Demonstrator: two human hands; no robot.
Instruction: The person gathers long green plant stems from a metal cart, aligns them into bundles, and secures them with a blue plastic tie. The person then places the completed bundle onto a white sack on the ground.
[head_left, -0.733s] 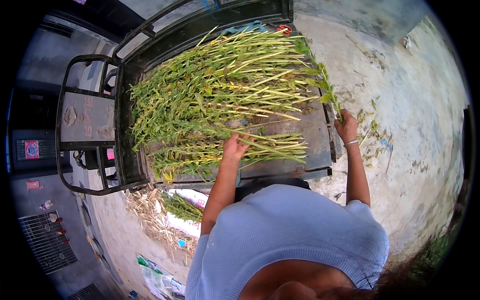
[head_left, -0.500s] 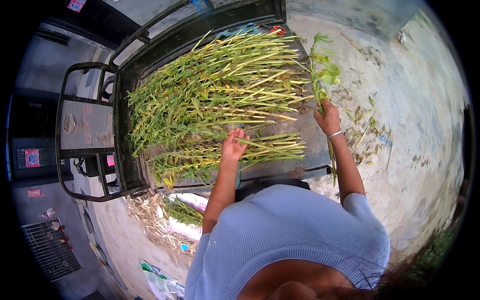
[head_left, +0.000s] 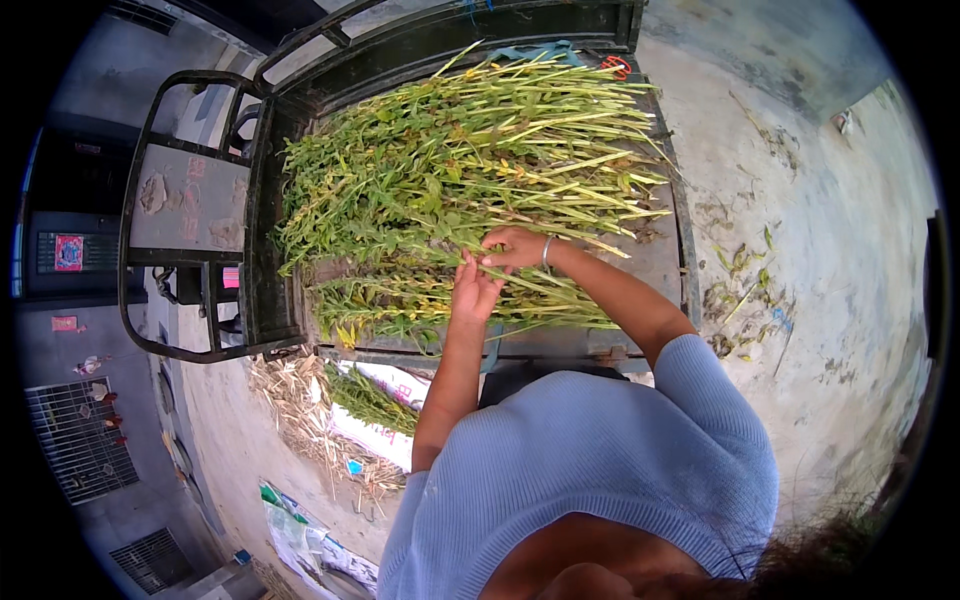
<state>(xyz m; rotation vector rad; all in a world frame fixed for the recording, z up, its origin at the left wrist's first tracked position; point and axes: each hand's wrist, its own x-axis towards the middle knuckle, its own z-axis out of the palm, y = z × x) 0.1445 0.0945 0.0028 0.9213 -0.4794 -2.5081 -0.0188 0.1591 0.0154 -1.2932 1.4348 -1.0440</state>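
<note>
My left hand (head_left: 476, 289), palm turned up, holds a green leafy plant stalk (head_left: 497, 271) over the front of a cart bed. My right hand (head_left: 520, 248), with a bangle on its wrist, reaches in from the right and pinches at the same stalk, its fingertips meeting the left ones. Behind the hands lies a broad heap of cut leafy stalks (head_left: 430, 165), their bare ends toward the right. A smaller row of stalks (head_left: 390, 305) lies along the near edge, partly covered by my left hand and right forearm.
The cart's dark metal rail (head_left: 126, 220) stands at the left. Red-handled scissors (head_left: 616, 68) and a teal cloth (head_left: 535, 52) lie at the far right of the bed. Fallen leaves (head_left: 745, 262) litter the concrete at right. Below the cart are dry husks (head_left: 290, 400) and a white sack (head_left: 372, 438).
My right hand has come in from the cart's right side to meet my left hand. The leafy piece it held out there has gone from it. The view has shifted slightly.
</note>
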